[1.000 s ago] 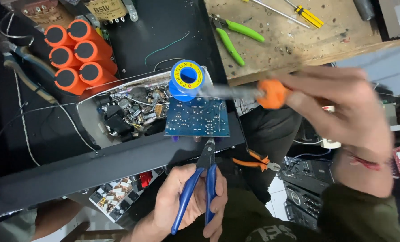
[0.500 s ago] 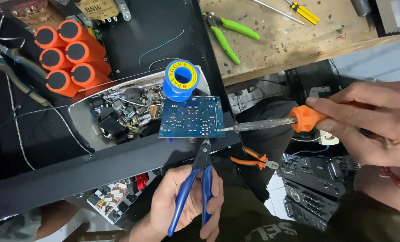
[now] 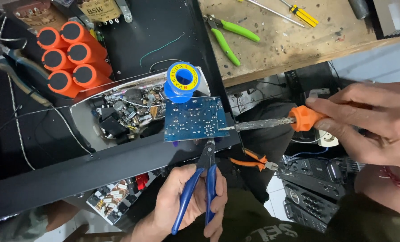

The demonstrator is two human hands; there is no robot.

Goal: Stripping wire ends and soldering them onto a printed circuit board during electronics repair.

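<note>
From the head view, my left hand [image 3: 188, 201] is wrapped around the blue handles of the pliers [image 3: 200, 183], fingers pressed together on them, and the pliers' nose pinches the lower edge of the blue circuit board [image 3: 193, 118], holding it up flat over the black chassis [image 3: 97, 166]. My right hand [image 3: 370, 121] is closed around the orange handle of the soldering iron [image 3: 276, 122], whose tip touches the board's right edge. As I judge it, the soldering is mid-way: the iron is on the board, but I cannot tell which joints are finished or left. The board shows its solder side, a grid of small silvery dots on blue, and looks intact. A blue spool of solder [image 3: 183, 80] stands just behind it, beside a tray of loose components [image 3: 128, 112]. Orange capacitors [image 3: 70, 56] sit well to the left, and green-handled pliers [image 3: 229, 36] lie on the wooden surface [image 3: 298, 40].
</note>
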